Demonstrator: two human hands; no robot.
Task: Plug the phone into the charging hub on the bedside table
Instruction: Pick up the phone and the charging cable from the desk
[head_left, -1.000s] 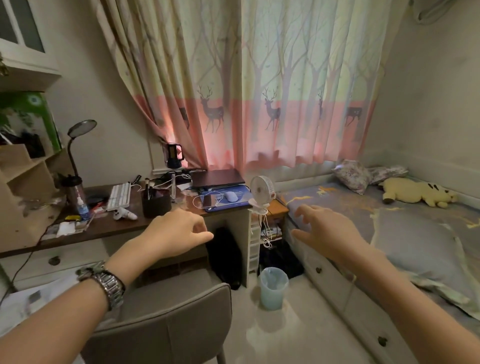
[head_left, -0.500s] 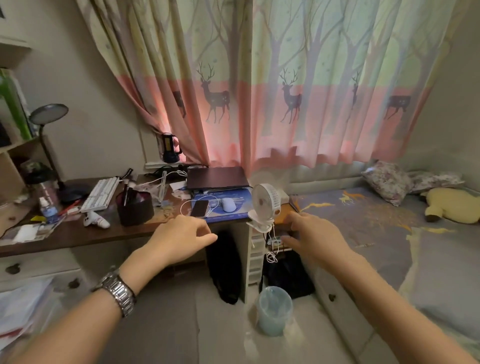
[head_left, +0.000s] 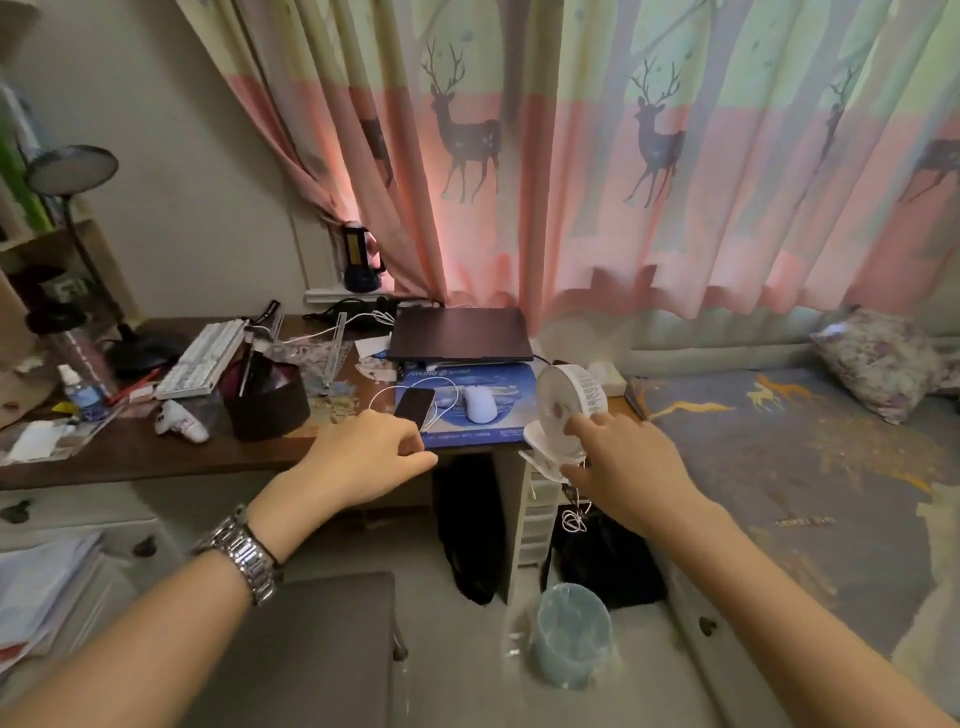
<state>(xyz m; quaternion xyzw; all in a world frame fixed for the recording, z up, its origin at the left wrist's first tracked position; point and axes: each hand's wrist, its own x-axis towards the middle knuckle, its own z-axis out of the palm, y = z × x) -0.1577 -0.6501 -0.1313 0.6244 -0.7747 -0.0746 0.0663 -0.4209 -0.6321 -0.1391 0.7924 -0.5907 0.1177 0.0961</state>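
Observation:
A dark phone (head_left: 414, 408) lies face up on the blue mouse mat (head_left: 498, 382) on the desk, with a thin white cable (head_left: 410, 388) looping around it. My left hand (head_left: 363, 457) hovers just in front of the phone, fingers loosely curled, holding nothing. My right hand (head_left: 623, 467) reaches toward the small white clip fan (head_left: 569, 402) at the desk's right end, fingers spread, one fingertip near the fan's face. No charging hub can be made out; white cable loops (head_left: 574, 519) hang below the fan.
A closed laptop (head_left: 460, 335), white mouse (head_left: 479, 404), dark pen cup (head_left: 266, 400), keyboard (head_left: 202, 358) and desk lamp (head_left: 72, 171) crowd the desk. A grey chair (head_left: 311, 649) stands below my left arm. A blue bin (head_left: 571, 634) sits on the floor beside the bed (head_left: 805, 467).
The view has come closer to the desk. Both hands have advanced: the left toward the phone, the right up to the clip fan.

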